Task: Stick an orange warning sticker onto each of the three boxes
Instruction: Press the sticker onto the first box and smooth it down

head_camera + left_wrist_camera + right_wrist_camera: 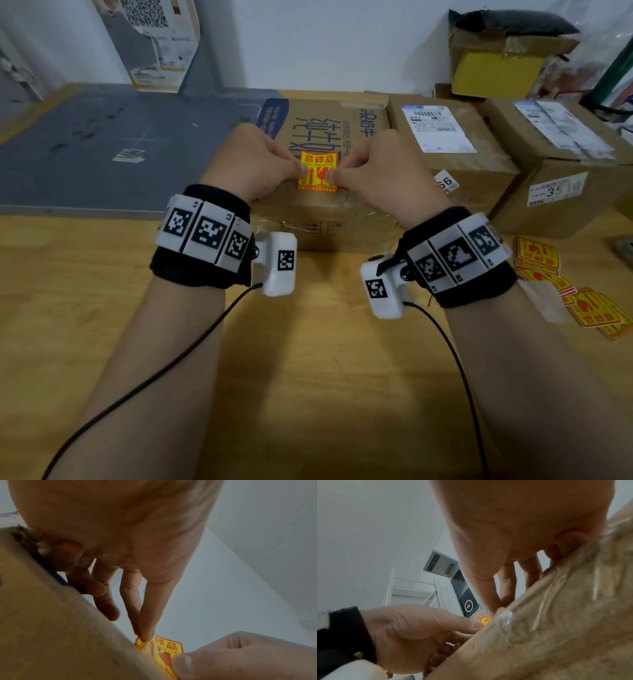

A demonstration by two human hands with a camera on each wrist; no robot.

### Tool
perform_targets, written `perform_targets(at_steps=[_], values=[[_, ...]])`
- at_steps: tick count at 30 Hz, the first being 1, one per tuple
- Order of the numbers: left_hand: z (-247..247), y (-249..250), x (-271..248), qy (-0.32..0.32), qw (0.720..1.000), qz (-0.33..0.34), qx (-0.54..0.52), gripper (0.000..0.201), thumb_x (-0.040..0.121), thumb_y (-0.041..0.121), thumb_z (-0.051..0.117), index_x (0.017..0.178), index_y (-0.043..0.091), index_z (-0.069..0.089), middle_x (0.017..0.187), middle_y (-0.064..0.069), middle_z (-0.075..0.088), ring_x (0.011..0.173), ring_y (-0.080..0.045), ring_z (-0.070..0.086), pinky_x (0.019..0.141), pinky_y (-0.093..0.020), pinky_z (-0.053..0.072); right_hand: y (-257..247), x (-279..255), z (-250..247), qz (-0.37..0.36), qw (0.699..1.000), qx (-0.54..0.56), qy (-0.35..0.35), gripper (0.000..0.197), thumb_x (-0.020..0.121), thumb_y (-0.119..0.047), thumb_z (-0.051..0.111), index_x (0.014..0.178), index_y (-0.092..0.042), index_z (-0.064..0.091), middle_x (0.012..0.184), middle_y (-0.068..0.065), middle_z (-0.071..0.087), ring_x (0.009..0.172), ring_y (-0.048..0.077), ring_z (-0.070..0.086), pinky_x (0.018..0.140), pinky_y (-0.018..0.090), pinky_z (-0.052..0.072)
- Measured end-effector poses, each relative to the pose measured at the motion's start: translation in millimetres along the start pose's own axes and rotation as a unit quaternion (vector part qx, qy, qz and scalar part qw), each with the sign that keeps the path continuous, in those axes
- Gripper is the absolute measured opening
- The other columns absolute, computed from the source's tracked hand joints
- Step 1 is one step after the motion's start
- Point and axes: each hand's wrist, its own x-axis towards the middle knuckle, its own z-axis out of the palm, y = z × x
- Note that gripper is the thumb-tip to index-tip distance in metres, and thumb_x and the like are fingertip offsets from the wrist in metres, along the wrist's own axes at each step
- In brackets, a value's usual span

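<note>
Three cardboard boxes stand in a row: a printed carton (342, 113) in front of me, a labelled box (479, 164) to its right, and another labelled box (561, 205) far right. Over the near top edge of the printed carton (51, 628) both hands hold one orange warning sticker (318, 163). My left hand (301, 170) pinches its left side between thumb and forefinger; in the left wrist view the left hand (142, 635) grips the corner of the sticker (169, 645). My right hand (331, 175) pinches the right side. The sticker's top stands off the cardboard. Whether its bottom is stuck, I cannot tell.
Several loose orange stickers (582, 305) lie on the wooden table (308, 359) at the right, near my right wrist. A grey mat (102, 144) covers the left back. More cartons (496, 58) are stacked against the wall behind the boxes.
</note>
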Motion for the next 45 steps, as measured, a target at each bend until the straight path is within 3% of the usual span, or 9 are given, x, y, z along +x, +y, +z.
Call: perform_targets(at_steps=[12, 18, 23, 25, 28, 30, 34, 39, 45], values=[[-1.2, -1.6, -0.6, -0.014, 0.999, 0.000, 0.028, 0.017, 0.075, 0.025, 0.084, 0.068, 0.028, 0.069, 0.079, 0.012, 0.064, 0.092, -0.012, 0.060, 0.080, -0.027, 0.042, 3.7, -0.2, 1.8, -0.011, 1.000, -0.007, 0.008, 0.016, 0.077, -0.039, 0.086, 0.075, -0.025, 0.078, 0.067, -0.015, 0.062, 0.080, 0.009, 0.062, 0.068, 0.026, 0.041], [-0.9, -2.9, -0.3, -0.015, 0.999, 0.000, 0.030, 0.018, 0.074, 0.025, 0.085, 0.070, 0.028, 0.068, 0.084, 0.012, 0.065, 0.095, -0.012, 0.061, 0.081, -0.028, 0.042, 0.3, -4.1, -1.6, -0.001, 1.000, -0.027, 0.007, 0.020, 0.077, -0.041, 0.087, 0.080, -0.023, 0.079, 0.072, -0.015, 0.063, 0.083, 0.008, 0.062, 0.059, 0.023, 0.039], [-1.6, -2.8, 0.1, -0.015, 1.000, 0.009, 0.022, 0.014, 0.078, 0.024, 0.082, 0.076, 0.027, 0.068, 0.082, 0.013, 0.061, 0.089, -0.009, 0.056, 0.078, -0.027, 0.039, 0.5, -7.3, -8.2, 0.006, 0.999, -0.025, 0.034, 0.040, 0.078, -0.044, 0.084, 0.112, -0.026, 0.073, 0.101, -0.008, 0.064, 0.102, 0.012, 0.060, 0.081, 0.027, 0.046], [-0.6, -3.4, 2.6, -0.002, 1.000, 0.008, 0.012, 0.010, 0.086, 0.022, 0.075, 0.080, 0.027, 0.069, 0.088, 0.009, 0.064, 0.089, -0.011, 0.057, 0.075, -0.026, 0.041, -3.6, -9.3, -5.3, -0.031, 0.998, -0.016, 0.060, 0.025, 0.090, -0.046, 0.071, 0.106, -0.028, 0.076, 0.097, -0.007, 0.071, 0.100, 0.016, 0.065, 0.087, 0.035, 0.053], [0.1, -5.2, 7.2, 0.028, 1.000, 0.001, 0.005, 0.022, 0.095, 0.012, 0.058, 0.087, 0.028, 0.071, 0.113, -0.001, 0.066, 0.105, -0.018, 0.059, 0.080, -0.028, 0.044, -9.5, -14.1, -0.8, -0.093, 0.994, -0.002, 0.052, 0.045, 0.104, -0.049, 0.044, 0.093, -0.030, 0.083, 0.075, -0.013, 0.073, 0.105, 0.024, 0.059, 0.100, 0.044, 0.047], [-0.5, -5.8, 8.4, 0.031, 1.000, -0.002, 0.002, 0.026, 0.096, 0.009, 0.053, 0.091, 0.027, 0.071, 0.120, -0.003, 0.065, 0.112, -0.020, 0.058, 0.084, -0.028, 0.044, -11.9, -16.2, 1.8, -0.102, 0.995, -0.021, 0.004, 0.052, 0.108, -0.048, 0.036, 0.097, -0.033, 0.084, 0.078, -0.015, 0.067, 0.115, 0.022, 0.047, 0.101, 0.043, 0.038], [0.5, -7.4, 9.6, 0.034, 0.999, -0.007, 0.004, 0.029, 0.094, 0.006, 0.051, 0.087, 0.028, 0.070, 0.122, -0.005, 0.065, 0.114, -0.022, 0.058, 0.086, -0.029, 0.047, -11.5, -14.6, 7.2, -0.098, 0.988, -0.106, -0.050, 0.053, 0.108, -0.050, 0.029, 0.107, -0.039, 0.081, 0.117, -0.006, 0.067, 0.130, 0.018, 0.035, 0.103, 0.047, 0.025], [2.7, -6.2, 9.4, 0.029, 0.999, -0.014, 0.000, 0.030, 0.095, 0.006, 0.050, 0.085, 0.028, 0.068, 0.125, -0.007, 0.064, 0.118, -0.027, 0.057, 0.089, -0.034, 0.049, -15.8, -4.9, 10.2, -0.065, 0.981, -0.167, -0.076, 0.056, 0.108, -0.051, 0.023, 0.114, -0.037, 0.076, 0.127, -0.004, 0.061, 0.138, 0.021, 0.029, 0.104, 0.053, 0.022], [1.4, -6.3, 9.3, 0.026, 0.999, -0.024, -0.015, 0.037, 0.094, 0.002, 0.046, 0.076, 0.028, 0.067, 0.114, -0.007, 0.066, 0.107, -0.026, 0.062, 0.089, -0.037, 0.054, -18.1, -5.3, 15.5, -0.090, 0.972, -0.208, -0.063, 0.056, 0.106, -0.050, 0.028, 0.100, -0.028, 0.079, 0.122, -0.001, 0.064, 0.133, 0.021, 0.033, 0.101, 0.051, 0.026]])
